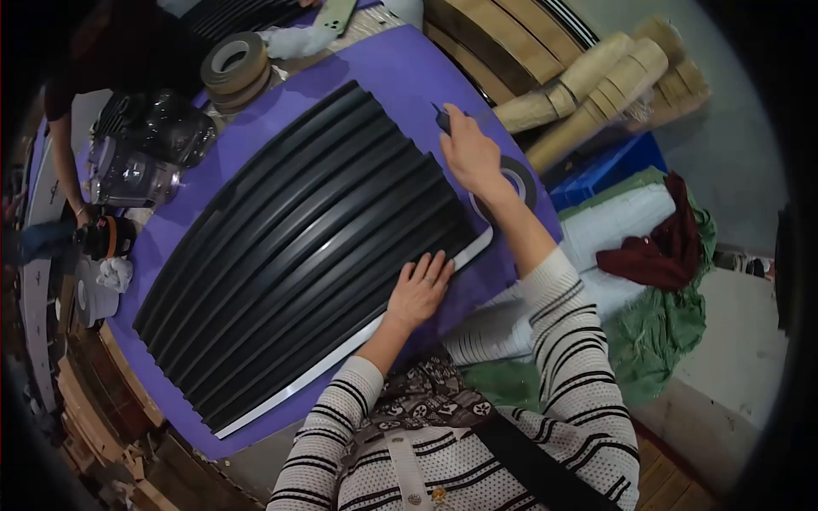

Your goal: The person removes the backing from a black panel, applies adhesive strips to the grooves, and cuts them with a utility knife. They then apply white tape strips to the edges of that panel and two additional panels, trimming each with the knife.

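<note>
Ribbed black strips (298,247) lie side by side as one panel on the purple table surface (409,64). A white tape strip (298,379) runs along the panel's near edge, and its right end curves up toward a tape roll (517,183). My left hand (419,289) rests on the near edge of the panel and the tape, its fingers spread. Beyond the panel's right end, my right hand (469,149) is closed round a small dark tool (442,119), mostly hidden by the fingers. My right forearm passes over part of the roll.
Brown tape rolls (234,68), clear jars (136,175) and a phone (334,15) lie at the far and left sides. Another person's arm (66,162) reaches in at left. Wrapped rolls (596,81), a blue crate (609,175) and dark red cloth (660,247) are at right.
</note>
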### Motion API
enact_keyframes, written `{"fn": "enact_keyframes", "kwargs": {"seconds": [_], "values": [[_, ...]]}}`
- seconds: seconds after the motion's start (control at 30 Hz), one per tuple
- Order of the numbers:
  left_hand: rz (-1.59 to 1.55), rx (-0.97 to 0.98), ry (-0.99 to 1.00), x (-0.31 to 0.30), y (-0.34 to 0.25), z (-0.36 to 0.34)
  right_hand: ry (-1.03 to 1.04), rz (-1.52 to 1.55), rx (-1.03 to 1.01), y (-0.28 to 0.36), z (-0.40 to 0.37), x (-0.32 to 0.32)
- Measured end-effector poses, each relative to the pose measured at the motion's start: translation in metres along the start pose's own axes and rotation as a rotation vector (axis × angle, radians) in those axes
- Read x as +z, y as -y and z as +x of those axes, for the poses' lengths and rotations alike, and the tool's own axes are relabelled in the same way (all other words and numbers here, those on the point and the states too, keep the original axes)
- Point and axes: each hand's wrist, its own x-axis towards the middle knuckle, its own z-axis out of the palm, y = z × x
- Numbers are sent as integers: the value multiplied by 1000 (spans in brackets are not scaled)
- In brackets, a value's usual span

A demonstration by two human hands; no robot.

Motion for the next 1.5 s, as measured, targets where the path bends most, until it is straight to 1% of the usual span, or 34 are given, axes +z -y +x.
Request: {"fn": "enact_keyframes", "kwargs": {"seconds": [0.03,0.1,0.17,0.2,0.23,0.27,0.33,0.37,0.43,0.47,0.53,0.6,0.67,0.7,0.73,0.77,0.8,0.83,0.87,0.93,0.97,1.0,1.07,1.1,1.13,1.17,1.2,1.27,1.33,1.37,1.4,1.47,1.5], "values": [[-11,0,10,0,0,0,-19,5,40,6,26,19],[13,10,8,2,0,0,-12,-11,-27,-4,61,69],[24,17,-8,3,5,1,7,-42,-56,-9,73,88],[21,15,-13,2,6,3,-46,-11,-53,-11,71,88],[3,13,-11,1,1,1,-86,12,-41,-16,61,87],[0,13,4,2,1,1,-70,-2,-25,-27,46,83],[-1,3,3,3,0,1,-270,187,16,-46,5,58],[20,7,16,4,1,0,-249,156,41,-62,-23,52],[21,6,-29,7,1,0,-183,14,90,-93,-83,41],[20,4,-23,7,0,0,6,-27,139,-94,-103,35],[61,8,-23,7,0,0,-84,-192,-65,-89,-116,34],[77,11,-6,7,-1,1,-112,-192,-75,-97,-114,35],[83,7,25,4,-2,1,-160,131,307,-99,-108,16],[88,-5,27,3,-2,3,-589,411,392,-102,-100,-9],[85,2,14,2,-3,6,-624,679,590,-112,-98,-56],[81,8,13,1,-3,2,-810,882,384,-100,-100,-94],[11,8,29,2,-4,1,-854,888,214,-88,-104,-114],[-28,-13,40,1,-2,2,-735,909,167,-61,-109,-124],[-46,-23,44,-2,-2,1,-527,842,155,-44,-117,-119],[-156,-2,-36,-3,5,-7,3,741,263,-21,-141,-76],[-216,-50,-77,-10,5,-16,107,472,57,-8,-158,-49],[-202,-134,-118,-28,8,-37,160,190,-160,3,-172,-23],[-171,-270,-208,-51,20,-89,257,151,-364,6,-193,15],[-108,-366,-240,-59,29,-125,269,168,-395,12,-196,26],[-51,-451,-277,-68,38,-162,260,106,-426,18,-196,34],[4,-552,-238,-77,47,-200,247,40,-457,22,-196,40],[55,-659,-200,-87,54,-238,254,39,-486,23,-196,46],[168,-817,-194,-106,59,-293,261,-24,-541,9,-191,55],[141,-858,-195,-118,61,-323,273,-59,-595,6,-196,57],[133,-794,-185,-121,56,-328,289,-73,-555,9,-197,54],[116,-807,-206,-117,52,-337,301,-94,-511,10,-198,50],[83,-764,-165,-105,43,-351,306,-128,-564,3,-204,49],[81,-777,-191,-98,39,-354,309,-137,-600,-1,-208,50]]}}
